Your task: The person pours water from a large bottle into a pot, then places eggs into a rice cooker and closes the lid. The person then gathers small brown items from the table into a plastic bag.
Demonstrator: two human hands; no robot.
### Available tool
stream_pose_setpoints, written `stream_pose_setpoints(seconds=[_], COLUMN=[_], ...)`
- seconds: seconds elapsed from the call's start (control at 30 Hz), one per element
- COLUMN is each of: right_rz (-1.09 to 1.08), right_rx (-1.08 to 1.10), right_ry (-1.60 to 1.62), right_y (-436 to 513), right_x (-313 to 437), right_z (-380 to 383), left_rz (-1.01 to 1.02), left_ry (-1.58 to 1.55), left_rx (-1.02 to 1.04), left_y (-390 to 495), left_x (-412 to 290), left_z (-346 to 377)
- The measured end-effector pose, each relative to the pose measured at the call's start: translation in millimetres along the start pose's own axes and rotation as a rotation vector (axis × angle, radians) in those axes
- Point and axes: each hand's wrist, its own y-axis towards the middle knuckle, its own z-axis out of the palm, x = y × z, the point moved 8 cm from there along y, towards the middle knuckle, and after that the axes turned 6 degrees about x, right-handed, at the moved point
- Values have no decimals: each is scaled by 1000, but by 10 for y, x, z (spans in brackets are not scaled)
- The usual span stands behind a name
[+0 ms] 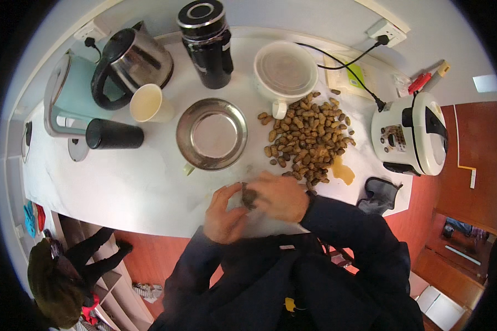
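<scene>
My left hand (225,217) and my right hand (281,198) meet over the front part of the table. Between their fingertips is a small dark brown object (249,196), too blurred to name for certain. My left thumb and forefinger curve around its left side, while the right fingers cover part of it. Just beyond my right hand lies a heap of unshelled peanuts (306,132), with a yellowish-brown wet puddle (343,170) along its right edge. A shiny metal bowl (212,164) stands beyond my left hand, with no contents visible.
Behind the peanuts is a white lidded mug (285,72). A rice cooker (405,134) and dark cloth (379,194) are right. Left and back stand a paper cup (147,103), black cylinder (116,133), kettle (139,58), blue jug (74,91) and black tumbler (209,53). Another person (62,277) is lower left.
</scene>
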Motion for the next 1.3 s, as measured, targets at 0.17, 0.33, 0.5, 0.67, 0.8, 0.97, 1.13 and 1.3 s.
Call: stream_pose_setpoints(seconds=[0.17,0.33,0.5,0.67,0.8,0.97,1.13,1.3], right_rz=[100,21,42,-37,-94,-67,-54,23], right_rx=[-215,-353,-254,-211,-246,-252,-225,-187], right_ry=[-163,-595,-658,-665,-685,-644,-663,-662], right_y=[-50,55,244,296,342,406,429,440], right_x=[-201,-564,-794,-898,-885,-908,-915,-918], right_z=[-332,-717,-600,-634,-665,-633,-616,-600], left_rz=[-30,-38,-11,10,-2,-39,-54,-83], left_ry=[-19,-21,-20,-5,-9,-19,-15,4], left_rx=[-16,-19,1,24,12,-15,-36,-12], left_y=[-15,-15,12,37,32,33,42,21], left_x=[9,29,20,16,14,27,6,33], left_z=[-7,28,41,39,43,-2,-54,-51])
